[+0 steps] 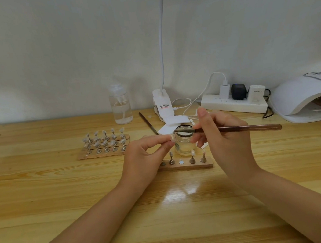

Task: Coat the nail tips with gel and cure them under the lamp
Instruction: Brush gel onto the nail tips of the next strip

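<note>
My left hand point(146, 154) pinches a small clear nail tip point(172, 137) on its holder, raised just left of a glass gel jar point(183, 142). My right hand point(219, 135) grips a brown brush point(245, 128), its bristle end reaching the nail tip over the jar's mouth. In front of the jar lies a small wooden strip point(186, 165) carrying several metal stands with tips and one bare white spot. A larger wooden board point(103, 154) at the left holds rows of tips on stands. The white curing lamp point(307, 96) sits far right, with another board inside.
A clear pump bottle point(120, 105) stands at the back, beside a clip-on desk lamp point(161, 103). White pads point(175, 119) and a second brush point(148, 122) lie behind the jar. A power strip point(233, 103) with plugs and cables sits against the wall.
</note>
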{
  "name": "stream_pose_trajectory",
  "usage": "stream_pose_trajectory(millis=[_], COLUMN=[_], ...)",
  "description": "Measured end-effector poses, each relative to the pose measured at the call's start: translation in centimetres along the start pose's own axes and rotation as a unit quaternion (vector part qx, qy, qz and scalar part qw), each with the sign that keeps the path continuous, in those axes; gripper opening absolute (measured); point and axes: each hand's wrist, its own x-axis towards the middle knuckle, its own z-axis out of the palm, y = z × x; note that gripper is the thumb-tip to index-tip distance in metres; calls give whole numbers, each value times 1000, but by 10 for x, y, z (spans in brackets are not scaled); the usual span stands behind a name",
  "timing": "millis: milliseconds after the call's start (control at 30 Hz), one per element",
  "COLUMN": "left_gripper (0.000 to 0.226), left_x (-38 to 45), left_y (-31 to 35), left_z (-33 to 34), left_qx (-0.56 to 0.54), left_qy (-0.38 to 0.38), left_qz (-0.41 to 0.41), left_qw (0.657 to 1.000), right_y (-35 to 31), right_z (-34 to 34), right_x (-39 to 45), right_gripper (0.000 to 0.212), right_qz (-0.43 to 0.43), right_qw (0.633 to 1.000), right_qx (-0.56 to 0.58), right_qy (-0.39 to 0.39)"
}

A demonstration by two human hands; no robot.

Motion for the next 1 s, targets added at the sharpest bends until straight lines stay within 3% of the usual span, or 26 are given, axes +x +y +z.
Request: stream_pose_trajectory(millis=[367, 700, 1000], left_gripper=[21, 19, 22], left_x=[1, 0, 0], left_y=[-2, -2, -1], left_z=[0, 0, 1], left_qx=[-8, -17, -16], left_qy=[11, 6, 14], left_qz=[-5, -3, -3], left_qw=[1000, 1000, 1000], right_y=[1, -1, 1], right_z=[3, 1, 4], right_x=[-4, -1, -6], right_gripper=[38, 35, 36], right_qz=[10, 32, 26], right_qw=[1000, 999, 999], right_qx=[10, 29, 14], right_qy=[-28, 3, -23])
